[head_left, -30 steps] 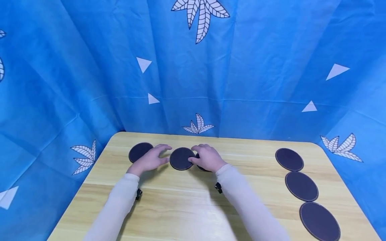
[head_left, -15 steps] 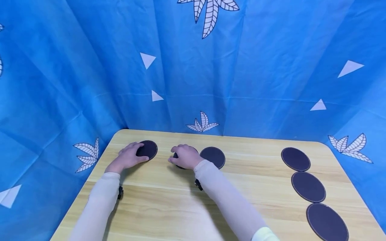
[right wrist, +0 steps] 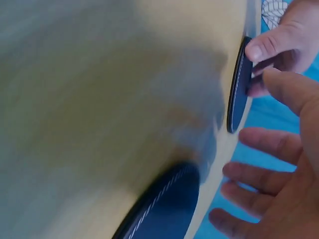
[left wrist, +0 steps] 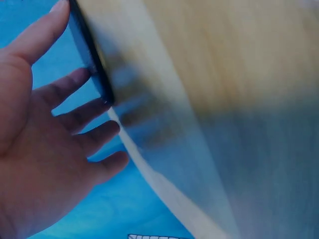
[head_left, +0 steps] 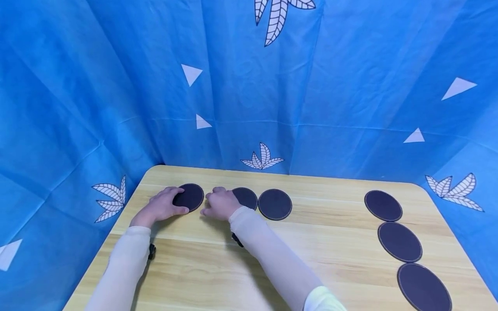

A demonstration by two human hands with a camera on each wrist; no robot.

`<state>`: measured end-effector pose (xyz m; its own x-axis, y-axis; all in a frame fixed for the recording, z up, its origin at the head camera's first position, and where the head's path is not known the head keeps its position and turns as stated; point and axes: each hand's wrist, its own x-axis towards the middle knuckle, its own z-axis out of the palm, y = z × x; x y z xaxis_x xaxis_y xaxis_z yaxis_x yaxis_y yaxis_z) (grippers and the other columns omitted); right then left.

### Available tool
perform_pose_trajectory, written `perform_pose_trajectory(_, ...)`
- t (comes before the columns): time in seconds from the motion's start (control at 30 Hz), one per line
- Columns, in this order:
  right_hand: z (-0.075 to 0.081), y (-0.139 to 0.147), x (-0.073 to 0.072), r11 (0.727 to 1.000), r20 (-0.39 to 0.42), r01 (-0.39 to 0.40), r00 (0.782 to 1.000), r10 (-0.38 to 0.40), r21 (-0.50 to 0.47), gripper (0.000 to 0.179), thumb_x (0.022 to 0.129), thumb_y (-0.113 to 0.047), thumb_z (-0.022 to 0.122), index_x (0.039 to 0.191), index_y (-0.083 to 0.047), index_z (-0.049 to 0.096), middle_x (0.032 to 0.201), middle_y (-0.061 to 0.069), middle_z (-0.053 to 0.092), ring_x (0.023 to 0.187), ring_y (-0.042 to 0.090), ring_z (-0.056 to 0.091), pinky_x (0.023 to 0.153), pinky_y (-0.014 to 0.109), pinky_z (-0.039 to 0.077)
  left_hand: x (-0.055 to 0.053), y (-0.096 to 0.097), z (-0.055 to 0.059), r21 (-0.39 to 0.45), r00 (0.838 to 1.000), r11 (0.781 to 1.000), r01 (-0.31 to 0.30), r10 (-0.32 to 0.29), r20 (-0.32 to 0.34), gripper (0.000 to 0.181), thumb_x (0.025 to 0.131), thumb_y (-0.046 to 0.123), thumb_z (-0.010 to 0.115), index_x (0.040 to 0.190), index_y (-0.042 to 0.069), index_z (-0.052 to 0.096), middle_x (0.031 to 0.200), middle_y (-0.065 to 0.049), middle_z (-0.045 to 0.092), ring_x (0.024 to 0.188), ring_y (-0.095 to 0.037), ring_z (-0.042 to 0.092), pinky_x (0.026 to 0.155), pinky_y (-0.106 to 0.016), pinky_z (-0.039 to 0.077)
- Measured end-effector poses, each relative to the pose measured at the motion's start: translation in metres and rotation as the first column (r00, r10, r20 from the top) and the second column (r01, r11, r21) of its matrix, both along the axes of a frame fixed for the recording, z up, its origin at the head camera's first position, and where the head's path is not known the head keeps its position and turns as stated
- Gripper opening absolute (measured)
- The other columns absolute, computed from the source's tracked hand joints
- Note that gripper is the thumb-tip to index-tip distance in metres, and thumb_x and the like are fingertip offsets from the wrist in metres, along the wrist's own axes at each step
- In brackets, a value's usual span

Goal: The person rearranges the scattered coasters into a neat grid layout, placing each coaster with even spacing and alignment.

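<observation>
The middle coaster is less covered now by the spread right hand. The left coaster is touched by the splayed left hand.

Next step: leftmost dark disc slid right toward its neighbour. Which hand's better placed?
Left, I'd say. The left hand is at the outer edge of the leftmost disc, where a rightward push would start. The right hand sits between it and the neighbouring disc, likely in the path.
</observation>
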<state>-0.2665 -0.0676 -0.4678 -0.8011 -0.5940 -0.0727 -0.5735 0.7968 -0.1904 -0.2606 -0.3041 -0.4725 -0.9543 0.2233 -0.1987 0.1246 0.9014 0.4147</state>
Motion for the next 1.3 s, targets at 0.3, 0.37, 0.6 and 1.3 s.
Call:
perform_pose_trajectory(0.3,-0.01,-0.027,0.008,0.981,0.002,0.073,0.997,-0.074,0.182,0.082,0.085,-0.072,0.064,0.143,-0.014,0.056,0.148,0.015,0.044,0.142,0.034,0.033,0.112,0.044,0.035,0.012,-0.009,0.0,-0.028,0.998,0.999,-0.015,0.017,0.053,0.123,0.074,0.056,0.085,0.153,-0.013,0.02,0.155,-0.039,0.02,0.141,-0.058,0.018,0.103,-0.077,0.021)
perform_pose_trajectory(0.37,-0.013,-0.029,0.007,0.976,-0.016,0.089,0.996,-0.087,0.199,0.09,0.084,-0.075,0.061,0.148,-0.014,0.051,0.153,0.018,0.039,0.145,0.035,0.03,0.113,0.045,0.034,0.013,-0.011,0.0,-0.028,0.997,0.999,-0.032,0.034,0.075,0.125,0.072,0.054,0.087,0.151,-0.016,0.02,0.154,-0.042,0.014,0.141,-0.06,0.013,0.104,-0.078,0.019)
perform_pose_trajectory(0.6,-0.017,-0.035,0.002,0.971,-0.025,0.13,0.991,-0.128,0.202,0.096,0.08,-0.079,0.062,0.149,-0.015,0.049,0.154,0.019,0.037,0.145,0.034,0.029,0.113,0.045,0.034,0.012,-0.011,0.001,0.029,0.995,0.999,-0.017,0.014,0.095,0.111,0.074,0.043,0.089,0.147,-0.016,0.029,0.154,-0.044,0.009,0.142,-0.059,0.006,0.105,-0.077,0.018)
perform_pose_trajectory(1.3,-0.019,-0.038,-0.001,0.978,0.019,0.166,0.985,-0.17,0.127,0.1,0.078,-0.076,0.068,0.149,-0.01,0.046,0.156,0.016,0.035,0.146,0.032,0.028,0.114,0.048,0.031,0.013,-0.01,0.0,0.224,0.993,0.973,-0.051,0.024,0.118,0.083,0.079,0.026,0.087,0.132,-0.014,0.037,0.141,-0.039,0.031,0.129,-0.051,0.036,0.108,-0.063,0.03)
